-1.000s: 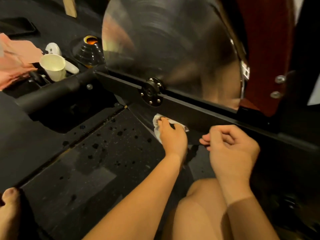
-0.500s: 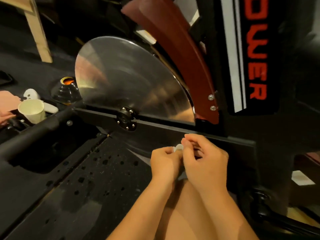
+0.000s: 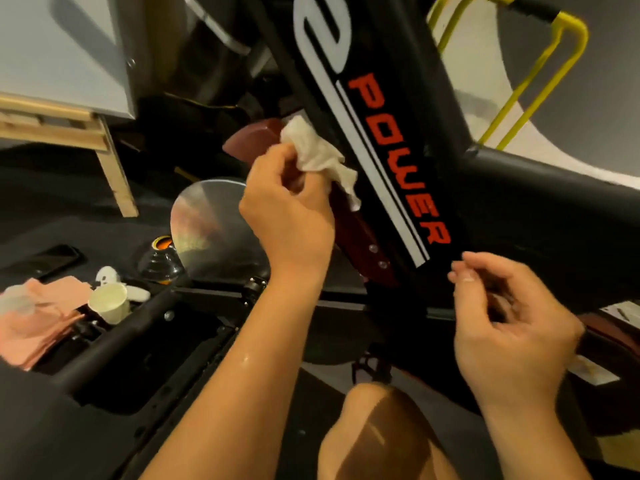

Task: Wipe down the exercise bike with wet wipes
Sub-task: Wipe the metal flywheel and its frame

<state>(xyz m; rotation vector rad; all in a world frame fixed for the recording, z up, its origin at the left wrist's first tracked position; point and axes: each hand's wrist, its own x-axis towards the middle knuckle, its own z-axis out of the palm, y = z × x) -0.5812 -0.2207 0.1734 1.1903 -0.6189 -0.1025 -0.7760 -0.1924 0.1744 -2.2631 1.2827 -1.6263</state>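
The exercise bike's black frame tube [image 3: 388, 140] with red "POWER" lettering and white stripes slants across the middle. Below it sit a dark red guard [image 3: 353, 233] and a shiny silver flywheel [image 3: 214, 230]. My left hand [image 3: 287, 216] grips a crumpled white wet wipe [image 3: 318, 154], which touches the left side of the frame tube above the red guard. My right hand [image 3: 509, 320] hovers lower right beside the frame with fingers loosely curled and nothing in it.
A white paper cup [image 3: 109, 303], pink cloths [image 3: 38, 317], a dark phone [image 3: 41, 261] and a black-and-orange object [image 3: 161, 261] lie on the left by the bike's black base bar [image 3: 114, 344]. A wooden stand [image 3: 107, 161] and yellow tubing [image 3: 519, 84] stand behind. My knee [image 3: 377, 438] is low in the middle.
My left hand has lifted the wipe from the low crossbar up to the lettered frame tube. My right hand let go near the wipe and moved out to the right. The view tilted upward.
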